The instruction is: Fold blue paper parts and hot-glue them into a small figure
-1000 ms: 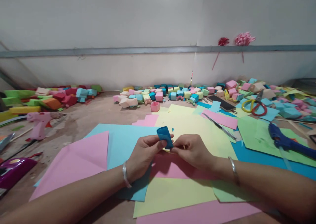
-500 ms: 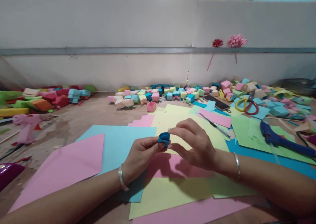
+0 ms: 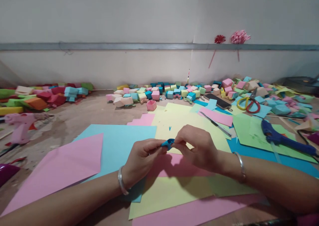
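A small folded blue paper piece (image 3: 167,143) is held between my two hands above the coloured sheets. My left hand (image 3: 142,158) pinches its left side between thumb and fingers. The fingertips of my right hand (image 3: 195,146) are closed on its right edge. A tiny V-shaped blue paper scrap (image 3: 169,128) lies on the yellow sheet (image 3: 184,119) just beyond the piece. Below the hands are a pink sheet (image 3: 171,166) and another yellow sheet (image 3: 171,194). My fingers cover part of the blue piece.
Small paper boxes (image 3: 156,95) line the wall, with an open pink one (image 3: 151,105) in front. At right lie a phone (image 3: 218,101), scissors (image 3: 249,105), a pen (image 3: 215,123) and a blue glue gun (image 3: 286,142). A pink glue gun (image 3: 21,126) stands at left.
My right fingers have closed from a spread pose onto the blue paper's right edge. The piece looks flatter and more tilted. The view has tipped slightly downward.
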`<state>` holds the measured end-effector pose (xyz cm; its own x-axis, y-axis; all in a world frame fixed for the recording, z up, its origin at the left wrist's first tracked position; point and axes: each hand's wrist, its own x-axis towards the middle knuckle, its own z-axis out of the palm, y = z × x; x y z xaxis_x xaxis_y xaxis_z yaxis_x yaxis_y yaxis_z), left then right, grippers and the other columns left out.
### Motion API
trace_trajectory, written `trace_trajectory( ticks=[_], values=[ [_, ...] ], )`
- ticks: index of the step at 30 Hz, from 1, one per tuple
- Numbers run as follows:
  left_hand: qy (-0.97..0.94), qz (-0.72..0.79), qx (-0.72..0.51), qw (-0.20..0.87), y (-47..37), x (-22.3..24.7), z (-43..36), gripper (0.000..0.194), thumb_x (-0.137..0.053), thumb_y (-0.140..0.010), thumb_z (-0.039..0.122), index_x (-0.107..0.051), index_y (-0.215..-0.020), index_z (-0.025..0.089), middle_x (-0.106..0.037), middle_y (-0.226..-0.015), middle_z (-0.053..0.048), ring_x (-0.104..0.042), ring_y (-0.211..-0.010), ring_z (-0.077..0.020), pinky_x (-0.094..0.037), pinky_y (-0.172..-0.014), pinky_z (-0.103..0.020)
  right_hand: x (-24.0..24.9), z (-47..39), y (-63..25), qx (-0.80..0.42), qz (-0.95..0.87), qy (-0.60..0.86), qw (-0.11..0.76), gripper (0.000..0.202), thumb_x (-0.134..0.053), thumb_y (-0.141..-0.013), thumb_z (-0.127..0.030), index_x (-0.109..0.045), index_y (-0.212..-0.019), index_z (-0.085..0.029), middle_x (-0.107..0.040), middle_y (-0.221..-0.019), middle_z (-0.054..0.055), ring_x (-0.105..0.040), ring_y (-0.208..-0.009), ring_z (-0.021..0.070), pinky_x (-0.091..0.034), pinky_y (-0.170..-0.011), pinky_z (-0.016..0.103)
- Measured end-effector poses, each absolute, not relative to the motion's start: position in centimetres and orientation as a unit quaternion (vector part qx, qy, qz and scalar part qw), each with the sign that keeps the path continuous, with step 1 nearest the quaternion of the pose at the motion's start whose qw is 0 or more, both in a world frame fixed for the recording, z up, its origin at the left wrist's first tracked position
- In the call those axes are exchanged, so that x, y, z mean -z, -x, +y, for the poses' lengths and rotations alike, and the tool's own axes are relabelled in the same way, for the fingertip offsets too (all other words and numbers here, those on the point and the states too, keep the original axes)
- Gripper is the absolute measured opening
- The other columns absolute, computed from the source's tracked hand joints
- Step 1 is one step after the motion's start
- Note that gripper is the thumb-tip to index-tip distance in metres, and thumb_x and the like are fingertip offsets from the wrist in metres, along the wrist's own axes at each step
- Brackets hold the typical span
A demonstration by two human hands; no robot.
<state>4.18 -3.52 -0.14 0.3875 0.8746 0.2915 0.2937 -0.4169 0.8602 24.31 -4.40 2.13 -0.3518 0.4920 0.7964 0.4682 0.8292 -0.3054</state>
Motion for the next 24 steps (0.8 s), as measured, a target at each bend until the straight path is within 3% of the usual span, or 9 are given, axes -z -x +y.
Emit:
trace_trajectory(
  ticks=[3,7,12,17,24],
  values=[
    [-0.749,0.391,-0.387,0.370,-4.3,-0.1,-3.7,0.018,-0.065,-0.083,0.029,-0.078,-0.090,0.020,-0.072,-0.068,-0.003,-0.061,-0.060,-0.0151,-0.050,-0.059,-0.025,-2.4,-4.7,-24.3,-0.061,-0.811,0.301,0.498,0.010,-0.053,-0.084,-0.010,-0.056,-0.087,-0.019,-0.058,-0.066,-0.001,-0.051,-0.059,0.0105,-0.041,-0.058,0.023],
    [-0.740,0.392,-0.374,0.400,-4.4,-0.4,-3.9,0.019,-0.064,-0.082,0.030,-0.078,-0.085,0.018,-0.072,-0.070,-0.004,-0.060,-0.061,-0.0152,-0.048,-0.057,-0.025,-2.6,-5.0,-24.1,-0.113,-0.808,0.323,0.479,0.028,-0.050,-0.081,-0.006,-0.053,-0.105,-0.020,-0.054,-0.064,-0.005,-0.051,-0.058,0.0102,-0.042,-0.058,0.022],
    [-0.709,0.402,-0.391,0.428,-4.5,-0.6,-4.1,0.023,-0.064,-0.082,0.033,-0.078,-0.088,0.016,-0.070,-0.067,-0.004,-0.057,-0.058,-0.0143,-0.048,-0.055,-0.026,-2.7,-5.3,-23.9,-0.146,-0.813,0.326,0.460,0.024,-0.052,-0.081,-0.007,-0.055,-0.100,-0.020,-0.060,-0.067,-0.003,-0.056,-0.062,0.0111,-0.045,-0.061,0.022],
    [-0.694,0.417,-0.404,0.425,-4.5,-0.7,-4.1,0.023,-0.063,-0.083,0.034,-0.078,-0.083,0.016,-0.069,-0.065,-0.003,-0.057,-0.058,-0.0143,-0.049,-0.055,-0.025,-2.9,-5.1,-23.9,-0.244,-0.779,0.352,0.457,0.015,-0.067,-0.079,-0.018,-0.061,-0.093,-0.019,-0.065,-0.069,-0.002,-0.057,-0.060,0.0095,-0.047,-0.060,0.022],
    [-0.711,0.390,-0.396,0.431,-4.3,-0.8,-3.7,0.024,-0.065,-0.081,0.036,-0.078,-0.079,0.016,-0.071,-0.065,-0.005,-0.059,-0.058,-0.0153,-0.049,-0.057,-0.026,-3.7,-4.7,-24.4,-0.384,-0.731,0.396,0.403,0.014,-0.062,-0.082,-0.022,-0.071,-0.090,-0.017,-0.070,-0.076,0.002,-0.059,-0.061,0.0102,-0.048,-0.053,0.021]
  ],
)
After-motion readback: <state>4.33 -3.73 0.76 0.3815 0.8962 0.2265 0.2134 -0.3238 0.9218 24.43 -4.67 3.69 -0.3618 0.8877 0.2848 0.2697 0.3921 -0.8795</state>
